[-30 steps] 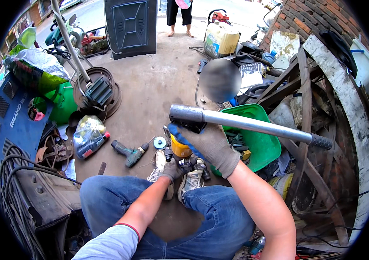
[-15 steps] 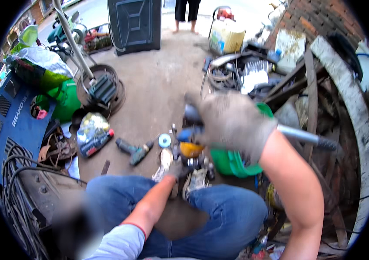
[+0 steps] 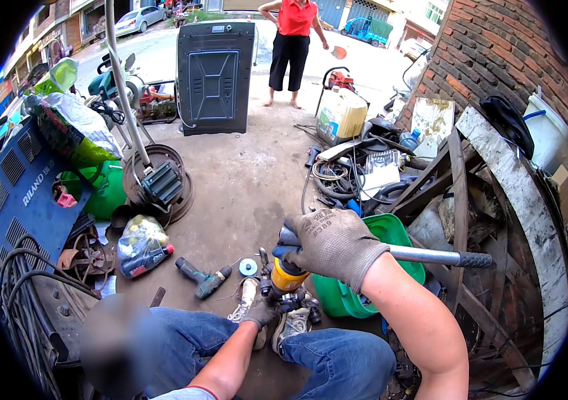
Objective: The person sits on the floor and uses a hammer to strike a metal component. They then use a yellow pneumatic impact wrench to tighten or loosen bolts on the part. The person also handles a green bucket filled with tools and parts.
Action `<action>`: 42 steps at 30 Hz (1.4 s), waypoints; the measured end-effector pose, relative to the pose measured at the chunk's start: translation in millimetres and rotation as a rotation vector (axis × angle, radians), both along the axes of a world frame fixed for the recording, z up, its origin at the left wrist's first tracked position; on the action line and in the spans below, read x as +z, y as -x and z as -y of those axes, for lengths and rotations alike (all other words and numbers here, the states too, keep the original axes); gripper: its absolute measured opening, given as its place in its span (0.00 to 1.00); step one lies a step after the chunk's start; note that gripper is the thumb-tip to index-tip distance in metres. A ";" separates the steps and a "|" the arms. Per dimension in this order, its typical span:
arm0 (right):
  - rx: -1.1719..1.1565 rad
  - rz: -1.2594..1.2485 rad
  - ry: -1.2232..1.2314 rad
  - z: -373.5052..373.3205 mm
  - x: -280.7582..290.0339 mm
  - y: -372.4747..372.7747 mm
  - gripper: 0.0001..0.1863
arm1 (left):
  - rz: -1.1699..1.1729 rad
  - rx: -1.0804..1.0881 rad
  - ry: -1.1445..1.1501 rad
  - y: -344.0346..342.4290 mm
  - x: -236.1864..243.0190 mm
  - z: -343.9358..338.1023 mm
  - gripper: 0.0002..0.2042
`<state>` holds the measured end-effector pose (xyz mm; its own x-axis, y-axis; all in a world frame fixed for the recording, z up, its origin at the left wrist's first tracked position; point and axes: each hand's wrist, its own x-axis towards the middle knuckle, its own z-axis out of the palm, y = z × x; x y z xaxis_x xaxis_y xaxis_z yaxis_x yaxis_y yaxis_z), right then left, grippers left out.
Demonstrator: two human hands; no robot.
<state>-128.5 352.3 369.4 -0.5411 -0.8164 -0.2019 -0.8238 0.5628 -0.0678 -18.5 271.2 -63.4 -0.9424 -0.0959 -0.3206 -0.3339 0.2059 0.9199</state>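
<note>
My right hand (image 3: 337, 243), in a grey-brown glove, is closed round the dark end of a long tool. Its silver shaft (image 3: 424, 254) reaches out to the right and ends in a black grip; its exact kind is unclear. Just below that hand stands a yellow-and-blue part (image 3: 288, 276); whether they touch is hidden. My left hand (image 3: 261, 311), also gloved, grips a dark metal part (image 3: 267, 285) low between my shoes. More dark metal fittings (image 3: 294, 301) lie beside it, over my right shoe (image 3: 291, 328).
A cordless drill (image 3: 203, 279) and a blue-white disc (image 3: 248, 267) lie left of my feet. Right of them is a green basin (image 3: 337, 297), then scrap boards (image 3: 458, 200). A bagged bundle (image 3: 143, 247) sits left. Beyond stand a dark grey cabinet (image 3: 214, 80) and a person (image 3: 292, 53).
The view has tilted up, showing more of the street and the person. My right hand has come down closer to the yellow-and-blue part. My left hand keeps its hold.
</note>
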 end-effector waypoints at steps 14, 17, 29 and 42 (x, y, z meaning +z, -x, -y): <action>-0.043 -0.079 0.033 -10.8 -10.7 8.0 0.23 | -0.031 0.524 -0.354 8.7 18.0 -28.4 0.13; 0.012 -0.153 0.085 -13.0 -14.8 5.5 0.22 | -0.034 0.587 -0.434 8.7 23.5 -30.8 0.12; 0.225 -0.395 0.017 -5.1 -3.9 2.7 0.26 | -0.008 0.428 -0.438 8.4 25.7 -18.2 0.09; 0.045 -0.192 0.201 -12.9 -21.6 3.9 0.21 | 0.162 0.335 -0.210 7.8 23.7 -16.2 0.18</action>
<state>-132.5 365.2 347.8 -0.5159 -0.8538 0.0693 -0.8563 0.5163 -0.0142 -26.3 287.4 -39.7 -0.8062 -0.3049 -0.5071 -0.4942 -0.1243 0.8604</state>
